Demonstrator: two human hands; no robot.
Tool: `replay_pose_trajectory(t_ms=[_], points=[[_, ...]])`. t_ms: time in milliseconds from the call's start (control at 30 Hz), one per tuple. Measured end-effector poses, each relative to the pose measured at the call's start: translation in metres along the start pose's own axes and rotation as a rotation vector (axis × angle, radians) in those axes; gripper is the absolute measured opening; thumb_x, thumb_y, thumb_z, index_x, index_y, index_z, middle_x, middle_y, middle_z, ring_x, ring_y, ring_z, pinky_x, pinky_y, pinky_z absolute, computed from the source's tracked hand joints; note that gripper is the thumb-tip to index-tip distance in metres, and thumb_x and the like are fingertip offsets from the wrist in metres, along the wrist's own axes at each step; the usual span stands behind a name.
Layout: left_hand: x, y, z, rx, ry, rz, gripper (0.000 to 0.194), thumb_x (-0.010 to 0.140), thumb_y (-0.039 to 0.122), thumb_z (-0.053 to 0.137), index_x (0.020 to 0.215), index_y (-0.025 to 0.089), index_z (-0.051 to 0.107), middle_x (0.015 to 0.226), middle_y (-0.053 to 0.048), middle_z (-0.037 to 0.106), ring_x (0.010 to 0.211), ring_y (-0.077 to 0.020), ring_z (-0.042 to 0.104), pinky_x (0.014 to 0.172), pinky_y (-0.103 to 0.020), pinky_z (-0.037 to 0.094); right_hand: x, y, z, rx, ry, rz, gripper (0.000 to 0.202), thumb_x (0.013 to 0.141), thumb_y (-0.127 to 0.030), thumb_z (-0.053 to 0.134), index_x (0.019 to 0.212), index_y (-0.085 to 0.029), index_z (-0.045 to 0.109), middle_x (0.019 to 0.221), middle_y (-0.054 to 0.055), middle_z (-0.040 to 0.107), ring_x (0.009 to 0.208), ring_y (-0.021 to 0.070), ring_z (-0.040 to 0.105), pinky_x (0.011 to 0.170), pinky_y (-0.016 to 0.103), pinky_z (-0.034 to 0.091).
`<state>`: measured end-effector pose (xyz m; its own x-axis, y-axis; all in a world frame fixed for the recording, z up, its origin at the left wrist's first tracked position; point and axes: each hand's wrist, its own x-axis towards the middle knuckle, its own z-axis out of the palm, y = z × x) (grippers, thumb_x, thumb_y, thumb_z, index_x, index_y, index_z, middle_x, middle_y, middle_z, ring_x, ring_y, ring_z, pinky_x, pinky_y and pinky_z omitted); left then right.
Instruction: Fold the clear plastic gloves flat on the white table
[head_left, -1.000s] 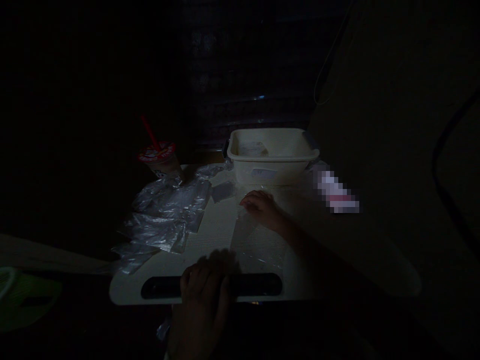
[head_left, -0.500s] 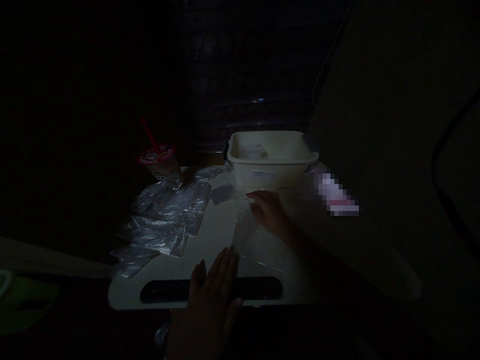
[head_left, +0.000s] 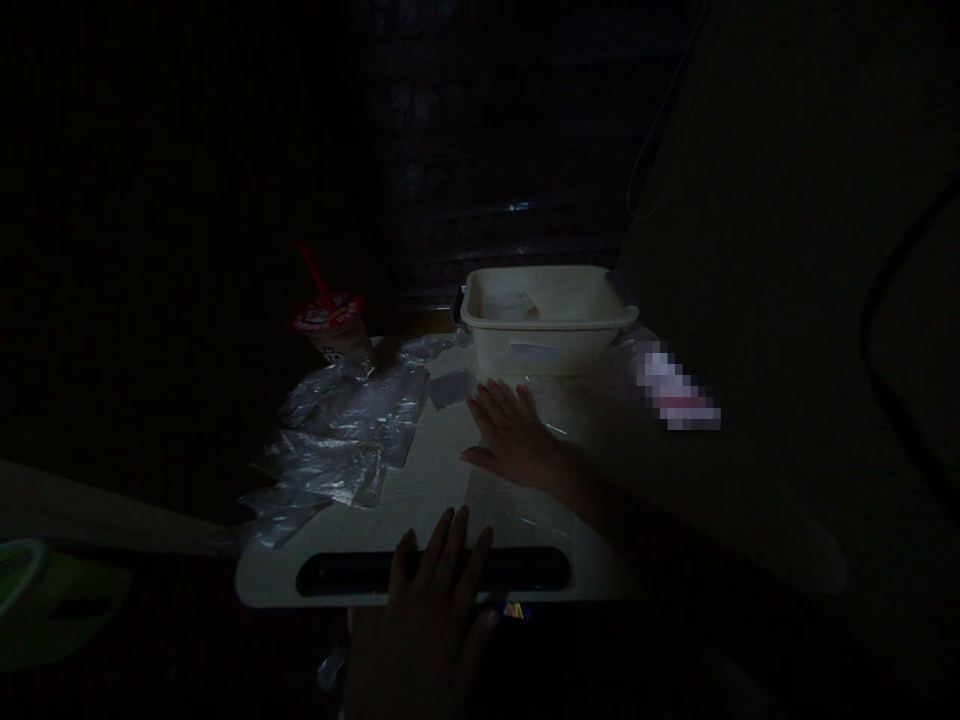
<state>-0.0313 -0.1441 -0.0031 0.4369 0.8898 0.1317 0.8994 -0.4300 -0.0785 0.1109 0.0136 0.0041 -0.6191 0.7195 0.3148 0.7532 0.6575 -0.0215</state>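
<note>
The scene is very dark. My right hand lies with spread fingers on a clear plastic bag, which rests flat on the small white table. Lower down, my left hand has its fingers stretched out over the black slot at the table's front edge, and it holds nothing. A small grey rectangular piece lies just left of my right fingertips. Several crinkled clear plastic packets are heaped at the left of the table.
A cream plastic bin stands at the back, with something pale inside. Left of it is a drink cup with a red straw. At the right lies a blurred-out item. A green container shows at the lower left.
My right hand has gone from bent fingers to flat and spread, a little lower and to the left. My left hand's fingers have spread apart. The view has shifted slightly.
</note>
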Motion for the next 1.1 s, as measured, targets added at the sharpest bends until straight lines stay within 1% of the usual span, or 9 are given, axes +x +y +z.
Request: replay_pose_trajectory(t_ms=[133, 233, 433, 567, 700, 800, 900, 1000, 1100], points=[[0.0, 0.0, 0.001, 0.002, -0.006, -0.009, 0.054, 0.08, 0.038, 0.035, 0.129, 0.028, 0.014, 0.136, -0.007, 0.02, 0.12, -0.0269, 0.023, 0.089, -0.047, 0.022, 0.011, 0.012, -0.004, -0.022, 0.013, 0.084, 0.056, 0.079, -0.046, 0.034, 0.123, -0.012, 0.032, 0.13, 0.016, 0.03, 0.122, 0.0286, 0.015, 0.093, 0.05, 0.013], [0.0, 0.0, 0.004, -0.002, 0.007, 0.0, 0.056, 0.079, 0.038, 0.036, 0.129, 0.027, 0.014, 0.135, -0.007, 0.021, 0.12, -0.0267, 0.023, 0.09, -0.047, 0.021, 0.008, 0.019, -0.008, -0.022, 0.021, 0.142, 0.05, 0.081, -0.039, 0.032, 0.124, -0.012, 0.031, 0.129, 0.016, 0.032, 0.121, 0.027, 0.018, 0.092, 0.046, 0.018], [0.0, -0.001, 0.004, -0.024, 0.038, -0.008, 0.054, 0.079, 0.036, 0.037, 0.128, 0.028, 0.017, 0.135, -0.006, 0.022, 0.12, -0.0267, 0.024, 0.09, -0.046, 0.022, -0.015, 0.028, -0.003, -0.086, -0.006, 0.13, 0.058, 0.079, -0.048, 0.03, 0.125, -0.012, 0.03, 0.129, 0.017, 0.031, 0.121, 0.0295, 0.018, 0.092, 0.05, 0.015], [0.0, -0.001, 0.005, -0.024, 0.033, -0.013, 0.054, 0.079, 0.037, 0.036, 0.128, 0.028, 0.016, 0.135, -0.006, 0.021, 0.12, -0.0273, 0.023, 0.089, -0.047, 0.023, -0.014, 0.039, 0.0, -0.129, 0.021, 0.174, 0.056, 0.079, -0.046, 0.032, 0.123, -0.011, 0.032, 0.128, 0.018, 0.032, 0.119, 0.0298, 0.021, 0.09, 0.048, 0.018], [0.0, 0.0, 0.005, -0.015, 0.01, -0.011, 0.055, 0.08, 0.038, 0.035, 0.129, 0.028, 0.013, 0.135, -0.007, 0.021, 0.121, -0.0276, 0.02, 0.089, -0.049, 0.022, -0.006, 0.048, -0.004, -0.131, 0.034, 0.19, 0.049, 0.076, -0.041, 0.043, 0.116, -0.013, 0.041, 0.117, 0.016, 0.044, 0.106, 0.0287, 0.036, 0.084, 0.04, 0.027], [0.0, 0.001, 0.004, -0.018, 0.004, -0.022, 0.054, 0.08, 0.036, 0.035, 0.129, 0.028, 0.013, 0.136, -0.006, 0.02, 0.121, -0.027, 0.019, 0.09, -0.048, 0.022, -0.002, 0.055, -0.01, -0.136, 0.006, 0.239, 0.038, 0.074, -0.034, 0.048, 0.107, -0.015, 0.05, 0.101, 0.013, 0.053, 0.091, 0.0264, 0.045, 0.077, 0.037, 0.033], [-0.002, -0.001, 0.003, -0.034, 0.014, -0.012, 0.054, 0.079, 0.035, 0.037, 0.128, 0.029, 0.015, 0.136, -0.005, 0.021, 0.121, -0.0274, 0.02, 0.09, -0.048, 0.023, -0.005, 0.063, -0.017, -0.094, -0.041, 0.284, 0.027, 0.078, -0.023, 0.04, 0.1, -0.016, 0.054, 0.092, 0.01, 0.057, 0.085, 0.0218, 0.05, 0.073, 0.032, 0.036], [-0.003, -0.003, -0.003, -0.078, 0.045, -0.029, 0.054, 0.079, 0.035, 0.038, 0.128, 0.029, 0.017, 0.135, -0.004, 0.024, 0.12, -0.0266, 0.023, 0.089, -0.047, 0.027, -0.018, 0.074, -0.029, -0.021, -0.092, 0.359, 0.027, 0.08, -0.019, 0.033, 0.092, -0.018, 0.057, 0.089, 0.006, 0.06, 0.08, 0.0171, 0.053, 0.069, 0.027, 0.037], [-0.001, 0.001, -0.013, -0.131, 0.137, -0.119, 0.053, 0.079, 0.03, 0.037, 0.128, 0.026, 0.017, 0.132, -0.005, 0.029, 0.118, -0.0246, 0.028, 0.087, -0.044, 0.032, -0.039, 0.087, -0.044, -0.012, -0.19, 0.444, 0.026, 0.081, -0.022, 0.033, 0.08, -0.019, 0.059, 0.082, 0.005, 0.061, 0.075, 0.0161, 0.054, 0.061, 0.025, 0.038]])
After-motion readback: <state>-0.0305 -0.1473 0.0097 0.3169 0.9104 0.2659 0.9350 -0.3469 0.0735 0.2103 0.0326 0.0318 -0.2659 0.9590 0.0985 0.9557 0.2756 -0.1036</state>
